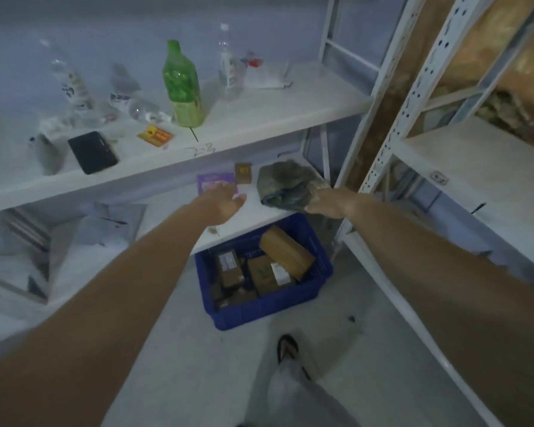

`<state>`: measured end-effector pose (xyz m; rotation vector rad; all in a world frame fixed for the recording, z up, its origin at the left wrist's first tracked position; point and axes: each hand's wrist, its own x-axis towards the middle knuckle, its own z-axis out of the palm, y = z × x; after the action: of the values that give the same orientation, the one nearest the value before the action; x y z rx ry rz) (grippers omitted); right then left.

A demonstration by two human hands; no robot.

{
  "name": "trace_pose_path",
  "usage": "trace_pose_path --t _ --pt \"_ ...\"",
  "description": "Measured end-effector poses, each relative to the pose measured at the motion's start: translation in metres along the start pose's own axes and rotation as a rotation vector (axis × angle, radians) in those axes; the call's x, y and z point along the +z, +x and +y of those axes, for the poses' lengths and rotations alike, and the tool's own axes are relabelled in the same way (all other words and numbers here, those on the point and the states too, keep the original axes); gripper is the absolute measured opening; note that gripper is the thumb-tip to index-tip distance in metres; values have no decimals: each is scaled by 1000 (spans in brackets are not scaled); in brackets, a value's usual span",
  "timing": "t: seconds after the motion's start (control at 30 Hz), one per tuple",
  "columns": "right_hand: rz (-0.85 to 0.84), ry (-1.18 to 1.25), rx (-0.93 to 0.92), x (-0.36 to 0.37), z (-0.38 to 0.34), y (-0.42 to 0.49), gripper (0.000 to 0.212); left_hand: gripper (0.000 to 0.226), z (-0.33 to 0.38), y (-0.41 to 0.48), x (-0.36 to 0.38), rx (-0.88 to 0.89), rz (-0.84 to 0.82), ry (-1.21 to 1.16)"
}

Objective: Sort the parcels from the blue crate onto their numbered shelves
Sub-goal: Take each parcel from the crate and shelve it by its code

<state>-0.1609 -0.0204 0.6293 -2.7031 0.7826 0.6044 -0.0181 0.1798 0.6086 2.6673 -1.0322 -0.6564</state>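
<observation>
The blue crate (318, 272) stands on the floor below the shelves, with several brown cardboard parcels (285, 252) in it. On the lower shelf (259, 217) lies a dark grey-green soft parcel (285, 183); my right hand (324, 201) holds its right edge. My left hand (225, 201) hovers over the same shelf with fingers apart and nothing in it, just in front of a purple packet (210, 180). A small brown box (243, 173) stands behind. The shelf above carries a handwritten number (199, 149).
The upper shelf (259, 118) holds a green bottle (182, 84), clear bottles (228, 63), a black wallet-like case (92, 152) and an orange packet (155, 136). Grey mailer bags (105, 226) lie at the lower left. A second white rack (475, 167) stands to the right. My foot (288, 348) is on the floor.
</observation>
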Motion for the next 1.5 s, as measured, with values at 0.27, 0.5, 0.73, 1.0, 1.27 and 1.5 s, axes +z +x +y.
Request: trace_pose_path --t 0.27,0.5,0.73,1.0,1.27,1.5 --pt "-242 93 3 71 26 132 57 50 -25 103 93 -85 -175 49" --pt "-375 236 73 174 66 238 45 51 -39 199 174 -243 -256 -236" --pt "-543 306 120 364 96 347 45 53 -132 295 333 -241 -477 -175" --pt "-442 345 185 531 125 495 43 48 -183 409 548 -472 -496 -745" --pt "-480 923 557 611 157 564 42 63 -194 459 650 -938 -236 -1375" --pt "-263 1276 712 626 163 563 69 74 -215 475 668 -925 -189 -1229"
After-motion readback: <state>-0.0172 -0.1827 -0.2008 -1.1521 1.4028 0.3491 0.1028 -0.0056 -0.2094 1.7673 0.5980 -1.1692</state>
